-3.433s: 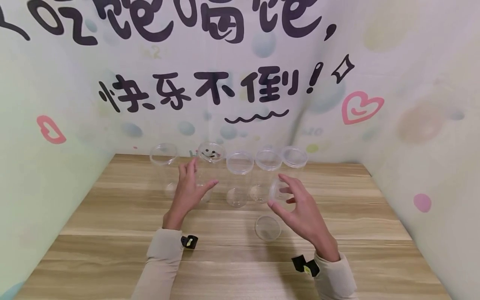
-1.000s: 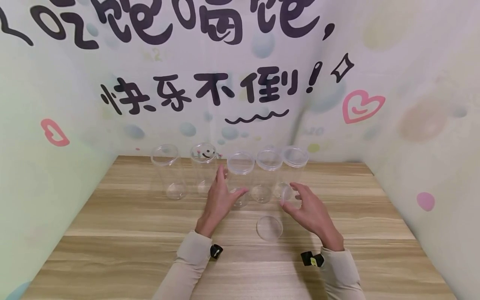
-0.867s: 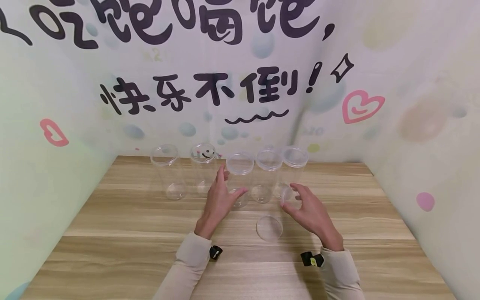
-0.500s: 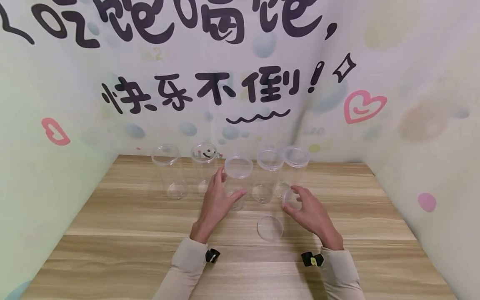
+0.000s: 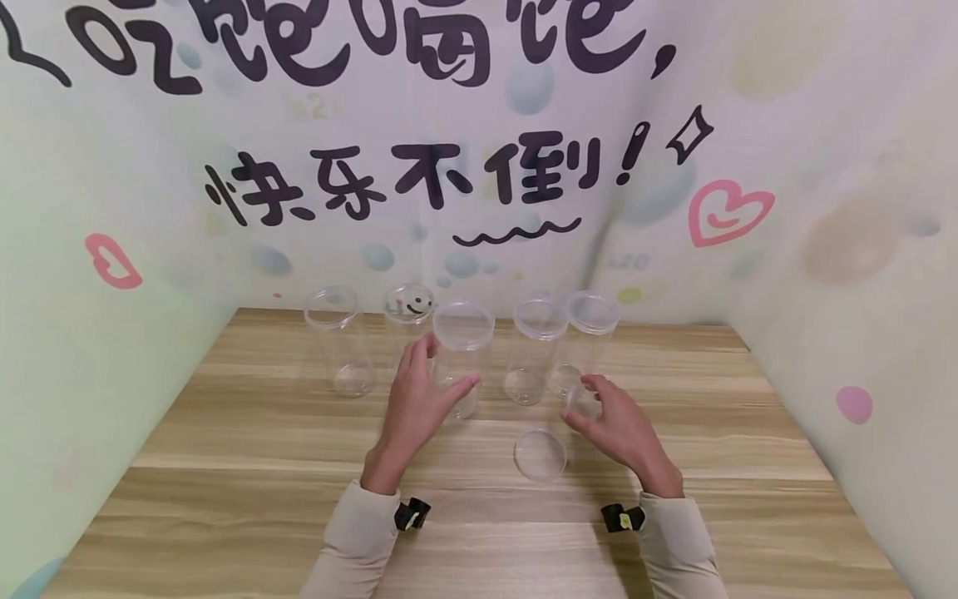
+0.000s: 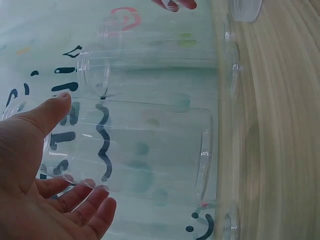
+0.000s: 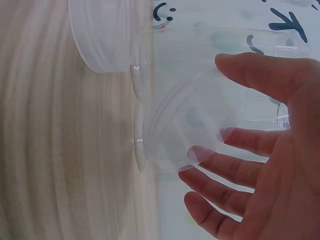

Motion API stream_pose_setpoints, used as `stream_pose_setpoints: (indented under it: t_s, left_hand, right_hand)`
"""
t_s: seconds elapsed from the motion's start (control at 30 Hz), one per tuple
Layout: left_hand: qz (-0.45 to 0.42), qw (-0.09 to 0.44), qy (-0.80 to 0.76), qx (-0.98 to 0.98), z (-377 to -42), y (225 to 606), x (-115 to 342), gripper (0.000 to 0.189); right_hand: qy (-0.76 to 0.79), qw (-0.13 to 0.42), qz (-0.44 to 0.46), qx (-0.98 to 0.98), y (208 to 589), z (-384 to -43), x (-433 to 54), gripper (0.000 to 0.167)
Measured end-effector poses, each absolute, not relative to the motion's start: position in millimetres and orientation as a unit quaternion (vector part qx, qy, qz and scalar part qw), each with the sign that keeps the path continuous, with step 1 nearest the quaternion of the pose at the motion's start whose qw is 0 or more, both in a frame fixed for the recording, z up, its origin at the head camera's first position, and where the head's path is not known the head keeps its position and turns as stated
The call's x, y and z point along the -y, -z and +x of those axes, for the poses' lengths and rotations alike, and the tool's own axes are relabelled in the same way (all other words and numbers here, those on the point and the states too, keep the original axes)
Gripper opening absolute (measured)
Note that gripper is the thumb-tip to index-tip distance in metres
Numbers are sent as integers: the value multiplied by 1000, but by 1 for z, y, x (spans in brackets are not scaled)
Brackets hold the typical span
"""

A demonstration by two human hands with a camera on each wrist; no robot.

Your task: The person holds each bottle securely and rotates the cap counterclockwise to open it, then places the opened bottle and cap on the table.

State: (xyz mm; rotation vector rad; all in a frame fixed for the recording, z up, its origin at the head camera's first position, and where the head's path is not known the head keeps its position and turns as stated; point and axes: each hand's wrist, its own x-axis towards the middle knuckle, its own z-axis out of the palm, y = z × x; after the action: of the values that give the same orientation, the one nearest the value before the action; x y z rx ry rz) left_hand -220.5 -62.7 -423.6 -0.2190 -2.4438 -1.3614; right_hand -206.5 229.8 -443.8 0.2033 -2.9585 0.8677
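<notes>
I see the left hand (image 5: 413,395) curled around a cup (image 5: 462,370), thumb and fingers on opposite sides, probably for keeping it steady; whether it touches the table (image 5: 479,549), I cannot tell. The right hand (image 5: 621,420) pinches a lid (image 7: 192,117) by its edge, perhaps leaving its face free. A second lid (image 5: 540,455) lies flat nearby. Two cups (image 5: 337,341) stand left of the held one, two more cups (image 5: 533,349) right.

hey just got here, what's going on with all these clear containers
A person's left hand is gripping a tall clear container, the middle one of five. The right hand is holding a clear round lid by its edge. Two containers stand to the left and two more to the right. A second lid lies on the wooden tabletop, in front of the row.
</notes>
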Motion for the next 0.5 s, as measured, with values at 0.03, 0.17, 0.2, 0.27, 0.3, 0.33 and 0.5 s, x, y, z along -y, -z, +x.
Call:
stream_pose_setpoints:
  t_s: [0.03, 0.17, 0.2, 0.27, 0.3, 0.33, 0.5]
  left_hand:
    - [-78, 167, 480, 858, -220, 423, 63, 81]
    - [-82, 173, 484, 854, -219, 421, 65, 82]
    - [-83, 175, 483, 854, -219, 421, 65, 82]
    - [-84, 179, 482, 853, -219, 421, 65, 82]
    - [-85, 180, 482, 853, -219, 421, 65, 81]
    - [-85, 181, 482, 853, -219, 422, 65, 81]
    - [-84, 178, 486, 852, -220, 422, 66, 81]
  right_hand:
    - [-282, 27, 67, 957, 444, -207, -230, 65]
    - [-290, 28, 70, 954, 446, -207, -231, 63]
    - [-293, 27, 70, 953, 446, -208, -231, 62]
    - [-298, 24, 67, 952, 447, -208, -232, 62]
    - [-300, 22, 65, 951, 447, -208, -232, 61]
    - [-302, 21, 62, 951, 447, -208, -232, 61]
    - [-322, 8, 49, 945, 449, -210, -232, 58]
